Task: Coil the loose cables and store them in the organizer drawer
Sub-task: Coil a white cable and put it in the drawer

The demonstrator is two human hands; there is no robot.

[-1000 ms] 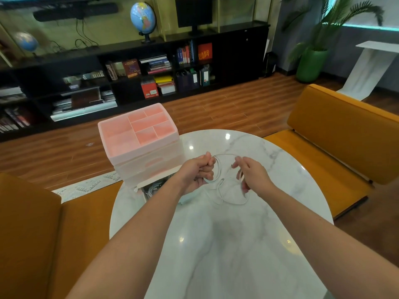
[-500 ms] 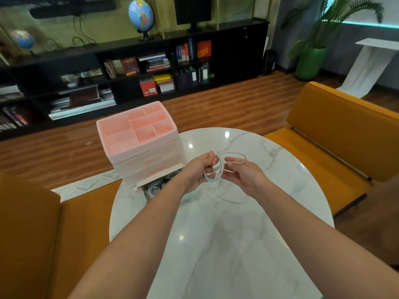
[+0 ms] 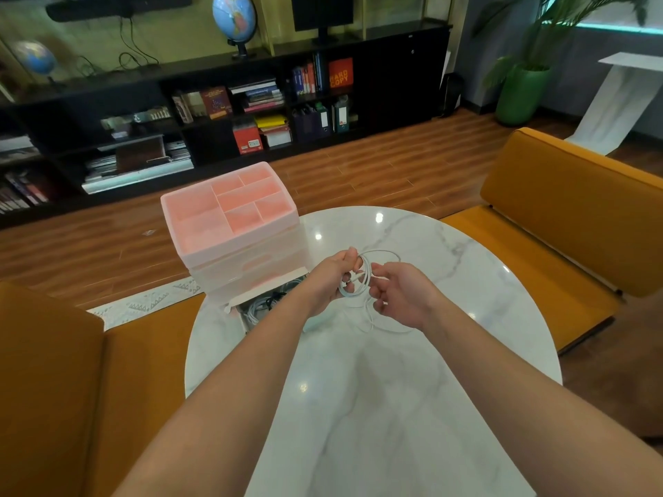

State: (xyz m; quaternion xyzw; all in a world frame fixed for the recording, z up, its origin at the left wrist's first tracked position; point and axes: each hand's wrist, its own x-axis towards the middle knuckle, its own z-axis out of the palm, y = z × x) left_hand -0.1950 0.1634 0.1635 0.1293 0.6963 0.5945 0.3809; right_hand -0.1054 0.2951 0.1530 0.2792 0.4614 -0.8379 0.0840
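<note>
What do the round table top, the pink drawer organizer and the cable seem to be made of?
Table top: polished marble or a marble look; grey veins, lamp glints.
Pink drawer organizer: translucent matt plastic; light shows through.
White cable: probably smooth rubbery plastic sheath; it bends into loops.

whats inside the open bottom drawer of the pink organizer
The pulled-out drawer holds white cables and a dark tie or cable. The left forearm covers its right part, so the rest is hidden.
</note>
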